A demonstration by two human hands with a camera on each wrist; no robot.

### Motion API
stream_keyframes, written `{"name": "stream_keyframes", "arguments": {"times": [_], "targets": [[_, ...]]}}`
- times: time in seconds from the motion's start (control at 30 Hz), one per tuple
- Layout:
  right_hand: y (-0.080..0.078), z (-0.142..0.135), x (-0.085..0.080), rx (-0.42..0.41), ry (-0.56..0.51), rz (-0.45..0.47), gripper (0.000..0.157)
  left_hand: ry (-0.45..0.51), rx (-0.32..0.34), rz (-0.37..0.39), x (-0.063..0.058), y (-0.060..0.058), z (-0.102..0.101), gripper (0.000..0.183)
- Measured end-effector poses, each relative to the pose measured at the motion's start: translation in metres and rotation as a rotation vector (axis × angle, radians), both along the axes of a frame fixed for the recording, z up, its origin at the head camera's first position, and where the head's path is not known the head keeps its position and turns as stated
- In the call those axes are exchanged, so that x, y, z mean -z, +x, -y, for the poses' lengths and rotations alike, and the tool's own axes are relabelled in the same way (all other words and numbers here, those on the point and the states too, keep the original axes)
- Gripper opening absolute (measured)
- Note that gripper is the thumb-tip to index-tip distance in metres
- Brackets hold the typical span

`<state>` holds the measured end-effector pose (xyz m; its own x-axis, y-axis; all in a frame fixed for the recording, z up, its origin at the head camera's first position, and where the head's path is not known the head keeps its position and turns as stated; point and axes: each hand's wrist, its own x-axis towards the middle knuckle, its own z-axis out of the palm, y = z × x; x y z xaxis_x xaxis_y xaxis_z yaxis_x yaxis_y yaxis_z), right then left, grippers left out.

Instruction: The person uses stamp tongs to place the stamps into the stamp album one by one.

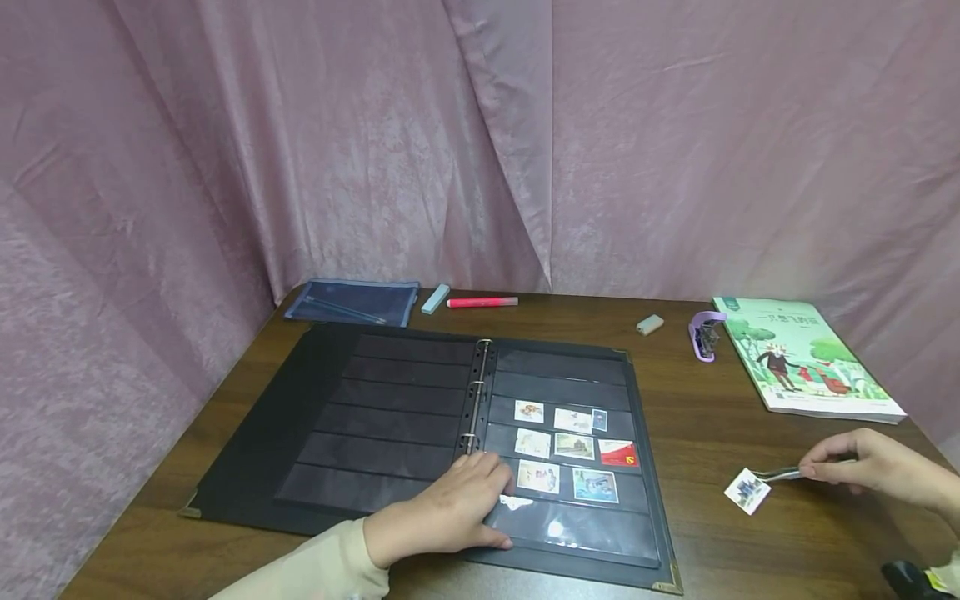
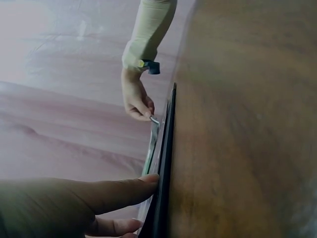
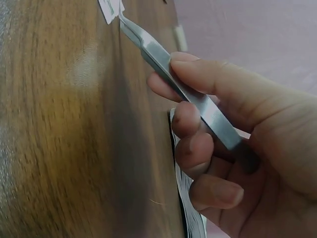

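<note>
A black stamp album point(image 1: 255, 450) lies spread on the table, its ring binding running between two pages of strips. Several stamps point(image 1: 573, 446) sit in the strips of the right-hand page. My left hand point(image 1: 453, 504) rests on that page's lower inner corner, fingers relaxed, thumb near the bottom edge. To the right of the album, my right hand point(image 1: 873, 467) pinches metal tweezers point(image 3: 158, 57) between thumb and fingers. At the bent tweezer tips is a small white-edged stamp point(image 1: 747, 491) with a dark picture. Part of a stamp under the left hand is hidden.
A green illustrated book point(image 1: 810, 358) lies at the back right, beside a small purple-framed item point(image 1: 705, 336) and a whitish eraser point(image 1: 649, 324). Behind the album are a red marker point(image 1: 482, 302), a pale blue stick point(image 1: 436, 298) and a blue mesh pouch point(image 1: 352, 302). Pink curtains point(image 1: 405, 150) hang behind the table.
</note>
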<state>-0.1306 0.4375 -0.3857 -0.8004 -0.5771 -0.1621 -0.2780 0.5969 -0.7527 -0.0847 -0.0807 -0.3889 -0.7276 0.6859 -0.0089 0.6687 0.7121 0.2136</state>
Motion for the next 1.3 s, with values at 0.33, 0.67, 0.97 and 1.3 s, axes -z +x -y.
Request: {"name": "stream_keyframes", "arguments": {"times": [0.33,0.67,0.97,1.3], "targets": [[0.003,0.010,0.006,-0.050,0.026,-0.247,0.022,0.001,-0.017,0.017,-0.002,0.000,-0.001,0.049],[0.009,0.014,0.000,-0.011,0.071,-0.311,0.022,0.030,-0.018,0.041,0.000,-0.001,0.000,0.048],[0.016,0.019,-0.009,0.099,0.127,-0.375,0.019,0.080,-0.026,0.081,0.001,-0.003,0.000,0.048],[0.014,0.051,-0.026,0.100,0.073,-0.459,0.019,0.105,-0.011,0.093,0.002,-0.004,0.000,0.048]]}}
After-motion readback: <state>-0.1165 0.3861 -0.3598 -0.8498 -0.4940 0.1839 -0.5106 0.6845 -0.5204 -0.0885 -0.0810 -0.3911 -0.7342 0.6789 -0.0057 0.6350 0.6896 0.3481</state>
